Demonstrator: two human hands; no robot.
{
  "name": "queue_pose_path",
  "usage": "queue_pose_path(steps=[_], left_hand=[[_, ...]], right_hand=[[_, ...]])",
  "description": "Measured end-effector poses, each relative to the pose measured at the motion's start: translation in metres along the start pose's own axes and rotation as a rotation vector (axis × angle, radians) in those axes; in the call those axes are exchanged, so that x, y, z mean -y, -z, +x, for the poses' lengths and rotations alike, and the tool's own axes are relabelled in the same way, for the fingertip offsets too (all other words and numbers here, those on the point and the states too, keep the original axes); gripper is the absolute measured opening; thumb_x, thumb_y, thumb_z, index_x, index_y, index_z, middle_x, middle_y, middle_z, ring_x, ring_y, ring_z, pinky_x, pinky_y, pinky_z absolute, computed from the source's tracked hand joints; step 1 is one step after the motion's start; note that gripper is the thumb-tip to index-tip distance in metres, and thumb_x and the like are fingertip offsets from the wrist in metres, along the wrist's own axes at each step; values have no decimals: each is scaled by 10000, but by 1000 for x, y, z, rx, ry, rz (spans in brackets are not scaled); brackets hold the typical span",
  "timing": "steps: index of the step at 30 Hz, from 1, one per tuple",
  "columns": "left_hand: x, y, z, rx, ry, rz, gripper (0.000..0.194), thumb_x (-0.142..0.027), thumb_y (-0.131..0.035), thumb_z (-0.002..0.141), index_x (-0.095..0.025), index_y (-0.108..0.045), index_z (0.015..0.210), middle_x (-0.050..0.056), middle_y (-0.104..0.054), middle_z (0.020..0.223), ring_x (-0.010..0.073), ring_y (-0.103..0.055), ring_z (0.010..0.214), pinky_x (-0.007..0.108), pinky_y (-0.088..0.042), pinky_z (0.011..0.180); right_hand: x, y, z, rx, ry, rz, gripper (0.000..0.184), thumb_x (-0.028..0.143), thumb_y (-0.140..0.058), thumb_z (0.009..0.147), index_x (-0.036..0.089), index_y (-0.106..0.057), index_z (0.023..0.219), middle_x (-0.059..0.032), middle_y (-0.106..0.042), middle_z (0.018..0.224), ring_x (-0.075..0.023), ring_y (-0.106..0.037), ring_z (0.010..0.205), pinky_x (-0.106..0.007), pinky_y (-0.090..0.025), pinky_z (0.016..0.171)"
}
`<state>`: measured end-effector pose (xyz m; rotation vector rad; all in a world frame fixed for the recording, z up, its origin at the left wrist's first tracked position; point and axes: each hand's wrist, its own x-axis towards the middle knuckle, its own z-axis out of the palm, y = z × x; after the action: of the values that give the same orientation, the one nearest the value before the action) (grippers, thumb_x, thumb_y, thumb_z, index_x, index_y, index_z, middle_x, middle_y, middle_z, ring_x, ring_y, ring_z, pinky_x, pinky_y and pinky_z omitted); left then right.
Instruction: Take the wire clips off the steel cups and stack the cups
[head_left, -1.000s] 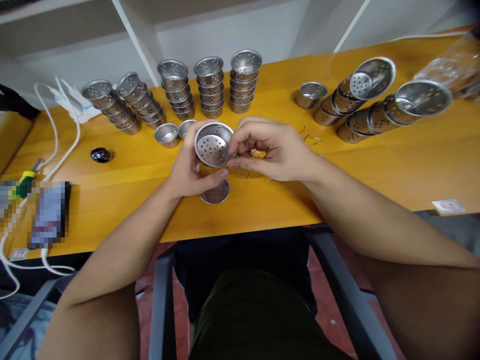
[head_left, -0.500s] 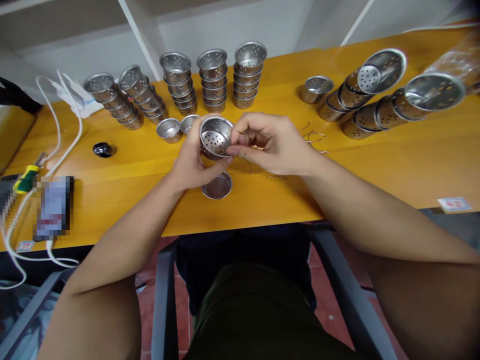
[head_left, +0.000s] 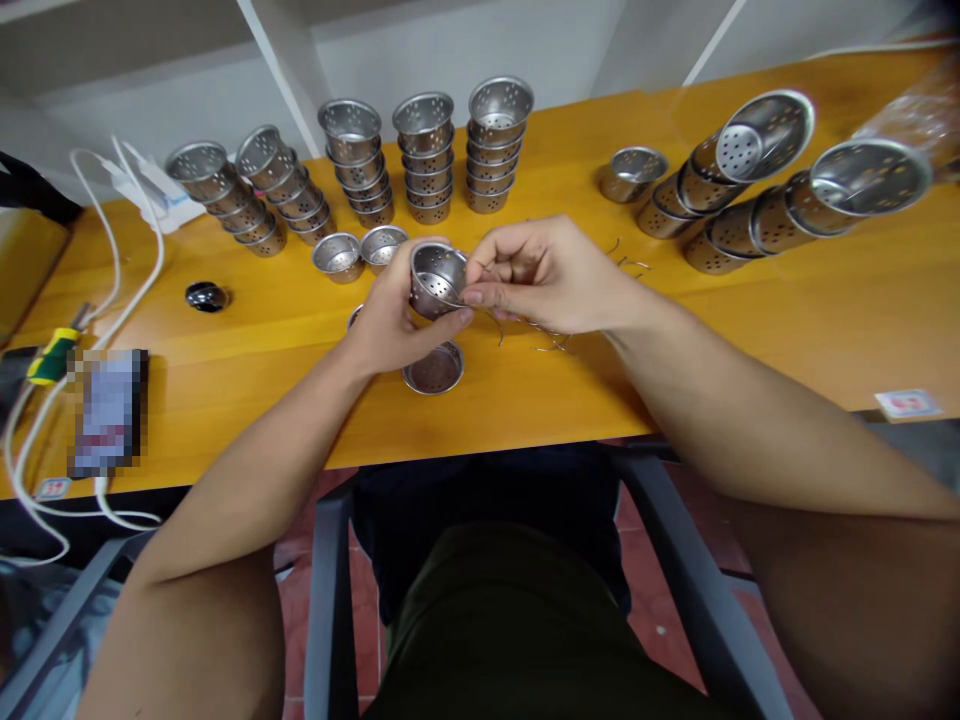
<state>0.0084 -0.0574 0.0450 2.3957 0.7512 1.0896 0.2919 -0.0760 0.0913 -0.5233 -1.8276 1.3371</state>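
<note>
My left hand (head_left: 394, 320) is wrapped round a small perforated metal cup (head_left: 437, 280), tilted with its mouth facing me. At the cup's right rim, my right hand (head_left: 540, 275) is closed in a pinch, apparently on a thin metal wire; the fingers hide most of it. Below the held cup, another perforated cup (head_left: 433, 368) rests on the table. A further cup is mostly covered by my left hand. Loose curved wires (head_left: 551, 338) lie under and beside my right hand.
Stacks of perforated cups (head_left: 429, 150) stand along the back, with leaning stacks (head_left: 772, 215) at the right. Two small cups (head_left: 339, 258) sit behind my left hand. To the left are a black rounded object (head_left: 206, 297), a phone (head_left: 109, 412), white cables (head_left: 161, 240) and a yellow-green-handled tool (head_left: 54, 357).
The held cup has shifted slightly right and tilted, its mouth turning toward my right hand. My left hand has uncovered more of the cup behind it. My right fingers stay pinched at the rim.
</note>
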Motion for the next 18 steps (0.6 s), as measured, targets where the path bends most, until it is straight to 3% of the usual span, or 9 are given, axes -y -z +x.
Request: queue_pose_path(steps=[6,9,12,15,18], left_hand=[[-4,1,1,17,70,26,932,-843,-928,1075,-352,-553,1773,152,-743,1598,474,-754,1587,720,-676,1334],[-4,2,2,8,62,26,954,-842,-962,1045,-360,-562,1765,153,-735,1594,502,-735,1613,772,-640,1365],[-3,2,2,-23,66,40,922,-843,-941,1060,-355,-568,1748,156,-726,1614,497,-717,1638,768,-621,1397],[0,1,2,-75,59,49,873,-862,-859,1116,-340,-545,1742,160,-715,1619,469,-733,1613,730,-644,1380],[7,-1,0,-104,46,52,881,-880,-807,1147,-338,-500,1770,166,-694,1643,460,-731,1611,715,-642,1378]], right_hand=[[0,-1,1,-10,13,-22,464,574,-1161,975,237,-852,1056,18,-753,772,-155,-623,655,-303,-537,588],[-2,-6,2,-44,44,-24,503,615,-1159,960,234,-845,1057,-6,-776,826,-180,-687,721,-333,-620,666],[-7,-9,2,-133,105,-85,515,653,-1121,986,255,-868,1192,-25,-792,920,-212,-728,806,-367,-674,745],[-9,-8,-1,-258,169,-231,474,670,-1038,1059,297,-880,1305,-44,-798,1045,-224,-722,858,-393,-692,795],[-6,-3,-2,-271,234,-394,324,634,-875,1178,315,-911,1222,-98,-820,1189,-277,-758,994,-475,-727,916]])
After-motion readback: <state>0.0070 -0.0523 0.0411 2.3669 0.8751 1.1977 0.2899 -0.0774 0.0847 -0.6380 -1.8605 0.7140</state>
